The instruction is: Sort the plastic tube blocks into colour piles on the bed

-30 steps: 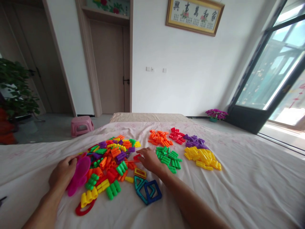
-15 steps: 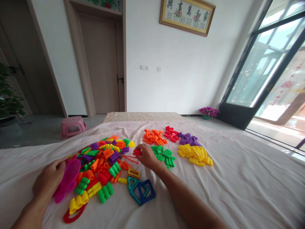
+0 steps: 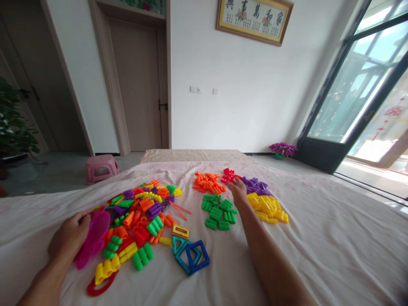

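Note:
At the left, my left hand (image 3: 69, 235) is closed on the edge of a flat magenta piece (image 3: 94, 239), beside a mixed heap of coloured blocks (image 3: 140, 212). My right hand (image 3: 238, 190) reaches out to the near side of the red pile (image 3: 230, 175); its fingers are bent together, and whether they hold a piece is too small to tell. Around that hand lie an orange pile (image 3: 209, 183), a green pile (image 3: 219, 211), a purple pile (image 3: 255, 186) and a yellow pile (image 3: 268, 207).
Blue and teal magnetic frames (image 3: 197, 256) lie near the front, by a yellow frame (image 3: 180, 231). A red ring (image 3: 102, 289) is at the front left. Beyond the cloth-covered surface (image 3: 318, 238) stand a pink stool (image 3: 102, 168) and a flower pot (image 3: 279, 156).
My right hand has moved right and away from me, from beside the mixed heap to the red pile, uncovering more green pieces. My left hand still grips the magenta piece.

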Available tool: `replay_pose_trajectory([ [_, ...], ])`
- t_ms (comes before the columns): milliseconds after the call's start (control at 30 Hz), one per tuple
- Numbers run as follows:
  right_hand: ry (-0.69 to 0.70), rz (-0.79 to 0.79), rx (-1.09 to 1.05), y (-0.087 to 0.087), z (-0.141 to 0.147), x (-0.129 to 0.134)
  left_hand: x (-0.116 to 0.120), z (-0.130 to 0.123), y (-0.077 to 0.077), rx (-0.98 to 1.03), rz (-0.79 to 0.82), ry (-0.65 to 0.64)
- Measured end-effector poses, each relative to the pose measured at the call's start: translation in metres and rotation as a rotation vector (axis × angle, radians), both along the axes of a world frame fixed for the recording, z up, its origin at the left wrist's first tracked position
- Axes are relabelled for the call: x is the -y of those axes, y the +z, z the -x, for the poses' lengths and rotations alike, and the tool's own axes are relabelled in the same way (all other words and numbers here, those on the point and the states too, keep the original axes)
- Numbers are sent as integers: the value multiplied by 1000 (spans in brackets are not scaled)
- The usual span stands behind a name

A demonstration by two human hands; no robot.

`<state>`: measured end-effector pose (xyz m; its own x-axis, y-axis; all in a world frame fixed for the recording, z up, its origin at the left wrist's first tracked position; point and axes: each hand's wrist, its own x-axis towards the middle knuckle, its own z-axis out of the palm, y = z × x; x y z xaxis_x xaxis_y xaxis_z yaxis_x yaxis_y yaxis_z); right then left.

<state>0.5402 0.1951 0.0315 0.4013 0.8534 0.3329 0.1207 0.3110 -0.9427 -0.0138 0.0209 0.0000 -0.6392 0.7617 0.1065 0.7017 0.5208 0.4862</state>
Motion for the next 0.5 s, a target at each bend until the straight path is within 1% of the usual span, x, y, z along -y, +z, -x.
replay_pose_trajectory([
  [67, -59, -15, -66, -3, -6, -4, 0, 0, 0, 2, 6, 7],
  [100, -67, -21, -77, -4, -5, -4, 0, -1, 1, 0, 9, 11],
  [200, 6, -28, 41, -6, 12, 3, 0, -2, 1, -12, 6, 15],
  [267, 90, -24, 217, -6, 34, 12, -1, -2, 2, -17, -2, 13],
  [367, 230, -14, 517, -6, 74, 27, 0, -2, 2, -16, -13, 10],
  [500, 391, -44, 953, -4, 127, 41, 1, -4, 3, 18, -2, 13],
])
